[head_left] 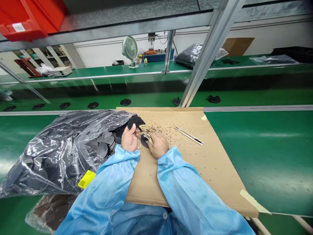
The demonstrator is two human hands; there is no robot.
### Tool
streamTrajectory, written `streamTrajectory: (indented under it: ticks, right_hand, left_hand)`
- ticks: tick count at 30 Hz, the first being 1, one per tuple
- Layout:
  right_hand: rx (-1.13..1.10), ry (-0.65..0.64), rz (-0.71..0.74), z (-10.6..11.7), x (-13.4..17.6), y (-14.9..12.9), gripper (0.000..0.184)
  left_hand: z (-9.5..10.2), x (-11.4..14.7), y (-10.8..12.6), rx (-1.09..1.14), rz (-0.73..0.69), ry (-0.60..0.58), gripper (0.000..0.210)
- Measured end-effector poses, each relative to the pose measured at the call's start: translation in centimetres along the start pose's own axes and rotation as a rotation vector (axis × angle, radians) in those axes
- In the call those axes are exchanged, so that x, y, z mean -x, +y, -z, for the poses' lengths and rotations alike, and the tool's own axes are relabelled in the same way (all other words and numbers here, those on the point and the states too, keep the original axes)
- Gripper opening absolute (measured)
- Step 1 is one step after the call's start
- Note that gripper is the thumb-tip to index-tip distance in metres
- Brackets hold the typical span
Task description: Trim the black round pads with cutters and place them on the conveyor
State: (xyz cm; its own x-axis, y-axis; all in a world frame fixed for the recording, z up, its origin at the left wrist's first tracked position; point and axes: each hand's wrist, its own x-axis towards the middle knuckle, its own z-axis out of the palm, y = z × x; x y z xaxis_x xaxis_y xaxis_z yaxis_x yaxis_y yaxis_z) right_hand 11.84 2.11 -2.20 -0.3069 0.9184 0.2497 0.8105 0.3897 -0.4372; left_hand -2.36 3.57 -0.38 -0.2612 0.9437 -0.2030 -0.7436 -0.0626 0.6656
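Observation:
My left hand [130,138] is closed on a fanned stack of black pads [136,121], thumb on top, at the mouth of the clear plastic bag. My right hand [157,143] grips a small shiny metal tool [147,136], whose exact kind I cannot make out. Its tip is over a dark round pad [144,141] lying on the cardboard sheet [186,169]. To the left, the plastic bag [61,153] bulges with many black and grey discs [102,149]. A slim utility knife [188,135] lies on the cardboard, right of my right hand.
Small black scraps [158,123] litter the cardboard, which is taped at its right corners. Small piles of black pads [93,105] line the green conveyor belt [149,103] behind. A metal post [202,62] rises at the cardboard's back edge. A red bin [31,19] sits overhead.

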Motion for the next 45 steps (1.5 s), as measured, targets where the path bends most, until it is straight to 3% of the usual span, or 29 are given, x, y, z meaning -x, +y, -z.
streamTrajectory:
  ticks: [4, 8, 10, 13, 17, 21, 25, 29, 33, 39, 45]
  right_hand:
    - [-0.031, -0.038, 0.056, 0.1, -0.3, -0.2, 0.035]
    - [-0.154, -0.027, -0.007, 0.7, -0.1, -0.1, 0.029]
    - [-0.341, 0.063, -0.094, 1.1, 0.0, 0.1, 0.024]
    - [-0.813, 0.138, -0.277, 1.7, -0.1, 0.7, 0.024]
    - [-1.36, 0.003, -0.555, 2.2, -0.7, 1.3, 0.029]
    - [-1.578, -0.065, -0.656, 2.1, -0.9, 1.4, 0.028]
    - [-1.477, 0.069, -0.632, 1.9, -0.8, 1.1, 0.035]
    - [-1.05, 0.268, -0.394, 2.3, -0.4, 0.5, 0.033]
    - [-0.729, 0.303, -0.306, 2.6, 0.0, 0.3, 0.027]
    - [-0.704, 0.311, -0.329, 2.4, 0.0, 0.5, 0.028]
    - [-0.737, 0.268, -0.331, 2.1, -0.2, 0.8, 0.03]
  left_hand:
    - [-0.1, 0.1, 0.2, -0.009, 0.003, 0.015, 0.029]
    - [-0.1, 0.1, 0.2, -0.033, 0.034, 0.023, 0.027]
    - [-0.1, 0.2, 0.2, -0.059, 0.05, 0.02, 0.028]
    - [-0.1, 0.4, -0.2, -0.147, 0.049, -0.015, 0.03]
    - [-0.2, 1.2, -0.9, -0.316, 0.037, -0.188, 0.035]
    - [-0.2, 1.8, -1.3, -0.374, 0.007, -0.3, 0.045]
    - [-0.2, 1.8, -1.4, -0.39, -0.019, -0.261, 0.05]
    - [-0.3, 1.8, -1.4, -0.345, -0.036, -0.255, 0.049]
    - [-0.5, 2.0, -1.4, -0.294, -0.022, -0.259, 0.049]
    - [-0.8, 2.2, -1.6, -0.322, 0.026, -0.185, 0.049]
    - [-1.0, 2.4, -1.5, -0.315, 0.051, -0.184, 0.049]
